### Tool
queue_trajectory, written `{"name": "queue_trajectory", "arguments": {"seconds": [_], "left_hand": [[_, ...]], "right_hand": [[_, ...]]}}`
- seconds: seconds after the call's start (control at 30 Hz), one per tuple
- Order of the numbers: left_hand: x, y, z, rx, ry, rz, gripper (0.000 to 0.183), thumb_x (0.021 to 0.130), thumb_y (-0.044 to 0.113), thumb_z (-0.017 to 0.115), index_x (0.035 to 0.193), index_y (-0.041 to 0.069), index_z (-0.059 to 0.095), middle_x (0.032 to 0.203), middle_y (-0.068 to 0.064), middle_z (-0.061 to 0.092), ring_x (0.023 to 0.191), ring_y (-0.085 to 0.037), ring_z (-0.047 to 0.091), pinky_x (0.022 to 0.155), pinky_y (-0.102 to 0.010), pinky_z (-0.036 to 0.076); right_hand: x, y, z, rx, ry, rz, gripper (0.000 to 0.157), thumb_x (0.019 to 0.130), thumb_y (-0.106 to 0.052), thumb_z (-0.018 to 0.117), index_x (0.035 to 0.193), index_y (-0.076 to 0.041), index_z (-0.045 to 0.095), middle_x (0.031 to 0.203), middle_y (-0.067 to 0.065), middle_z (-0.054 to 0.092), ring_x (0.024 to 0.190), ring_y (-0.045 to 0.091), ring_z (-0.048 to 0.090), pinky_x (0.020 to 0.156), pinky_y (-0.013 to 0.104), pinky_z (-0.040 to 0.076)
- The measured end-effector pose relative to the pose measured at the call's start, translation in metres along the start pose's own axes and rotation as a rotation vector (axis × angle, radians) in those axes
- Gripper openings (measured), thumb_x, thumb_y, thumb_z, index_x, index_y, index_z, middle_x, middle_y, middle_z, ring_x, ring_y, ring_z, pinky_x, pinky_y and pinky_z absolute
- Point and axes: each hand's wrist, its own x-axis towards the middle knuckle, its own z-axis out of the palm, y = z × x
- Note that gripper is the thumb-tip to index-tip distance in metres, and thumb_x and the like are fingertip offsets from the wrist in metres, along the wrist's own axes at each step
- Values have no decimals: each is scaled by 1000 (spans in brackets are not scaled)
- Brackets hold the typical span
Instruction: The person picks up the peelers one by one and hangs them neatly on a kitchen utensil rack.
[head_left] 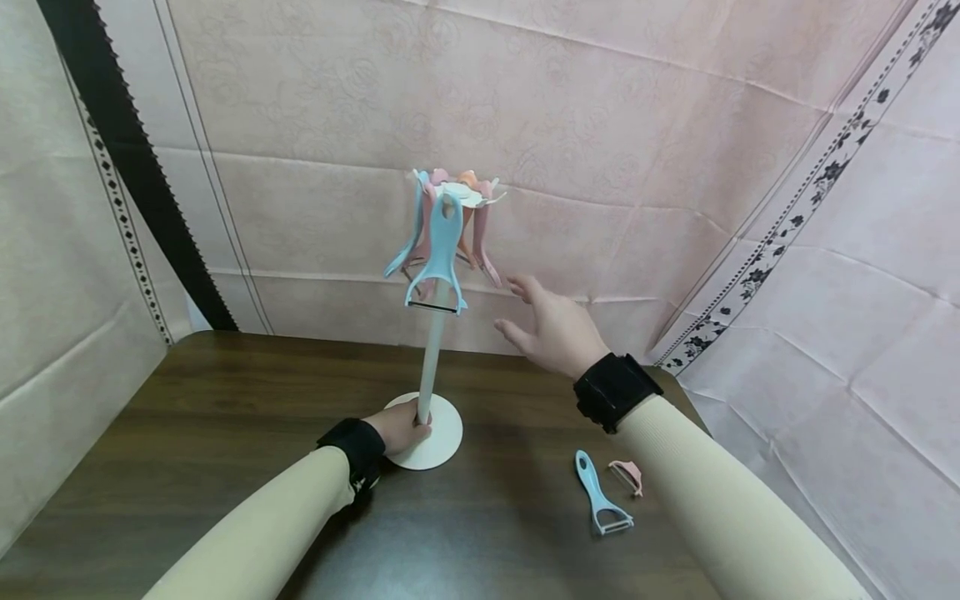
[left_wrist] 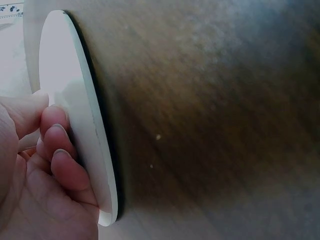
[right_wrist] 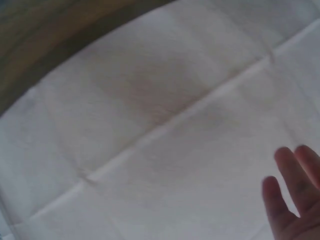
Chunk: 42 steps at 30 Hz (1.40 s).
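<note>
A white stand [head_left: 432,358] with a round base [head_left: 442,442] rises from the table, and several peelers hang around its top. Facing me is a light blue peeler [head_left: 442,242]; another blue one [head_left: 413,229] hangs to its left, with pink and orange ones behind. My left hand [head_left: 400,427] grips the pole low down, just above the base; its curled fingers [left_wrist: 65,165] show in the left wrist view. To the right of the hanging peelers my right hand [head_left: 558,329] is raised, fingers apart and holding nothing, nearest to a pink peeler [head_left: 482,233].
On the table [head_left: 247,433], near my right forearm, lie a light blue peeler [head_left: 597,496] and a pink peeler [head_left: 630,475], the latter partly hidden by the sleeve. Patterned cloth [head_left: 525,108] hangs behind the table and along both sides.
</note>
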Motion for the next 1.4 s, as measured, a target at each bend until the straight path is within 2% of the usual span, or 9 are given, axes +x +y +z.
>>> {"name": "queue_trajectory", "arguments": {"seconds": [0.17, 0.3, 0.5, 0.67, 0.83, 0.93, 1.0, 1.07, 1.4], "left_hand": [[-1, 1, -1, -13, -3, 5, 6, 94, 5, 59, 95, 5, 53, 84, -3, 54, 82, -20, 54, 84, -41, 44], [-3, 3, -2, -23, 2, 21, 5, 95, 4, 57, 96, 4, 53, 83, -3, 54, 82, -19, 53, 84, -41, 44], [-5, 6, -4, -11, -12, 36, 6, 95, 5, 56, 98, 2, 52, 84, -4, 54, 83, -21, 54, 85, -42, 45], [-4, 6, -3, -12, -8, 27, 5, 95, 5, 57, 96, 3, 53, 83, -4, 53, 81, -19, 53, 84, -41, 45], [-6, 8, -5, -13, -2, 26, 5, 95, 4, 58, 97, 3, 54, 84, -4, 54, 82, -20, 54, 84, -41, 45], [-8, 10, -6, -15, -1, 20, 6, 95, 4, 58, 98, 3, 54, 85, -5, 55, 83, -21, 54, 85, -43, 45], [-9, 10, -6, -17, -2, 18, 6, 95, 4, 58, 98, 2, 54, 86, -5, 55, 84, -21, 54, 86, -43, 45], [-9, 10, -6, -17, -1, 17, 6, 95, 4, 58, 98, 2, 54, 86, -5, 55, 84, -21, 54, 86, -43, 44], [-6, 6, -3, -24, 9, 19, 5, 94, 3, 58, 96, 3, 53, 83, -4, 53, 81, -20, 53, 84, -41, 44]], "right_hand": [[-17, 18, 14, -40, -127, 59, 54, 89, -43, 66, 131, -12, 51, 122, 10, 64, 100, 25, 66, 79, 43, 51], [-31, 30, 23, -66, -285, 135, 51, 87, -45, 69, 124, -11, 58, 115, 10, 67, 96, 25, 66, 79, 44, 51], [-56, 48, 34, -97, -587, 323, 68, 84, -46, 71, 133, -3, 52, 127, 16, 59, 115, 32, 56, 92, 48, 44], [-77, 62, 45, -79, -739, 456, 80, 82, -46, 74, 140, 0, 45, 135, 19, 52, 124, 35, 48, 98, 51, 39], [-94, 67, 49, -83, -783, 501, 76, 78, -45, 78, 133, 1, 52, 124, 16, 59, 115, 33, 55, 92, 50, 43], [-102, 69, 54, -123, -805, 519, 46, 77, -44, 79, 92, -3, 66, 88, 3, 64, 81, 22, 60, 72, 39, 49], [-107, 71, 57, -149, -820, 528, 41, 76, -42, 80, 68, -9, 57, 68, -2, 52, 62, 15, 50, 59, 32, 42], [-113, 73, 62, -168, -836, 543, 48, 76, -39, 81, 58, -14, 44, 59, -4, 39, 53, 13, 39, 53, 29, 33], [-135, 88, 77, -191, -879, 581, 43, 70, -32, 86, 62, -12, 49, 64, -1, 43, 57, 16, 41, 54, 30, 33]]}}
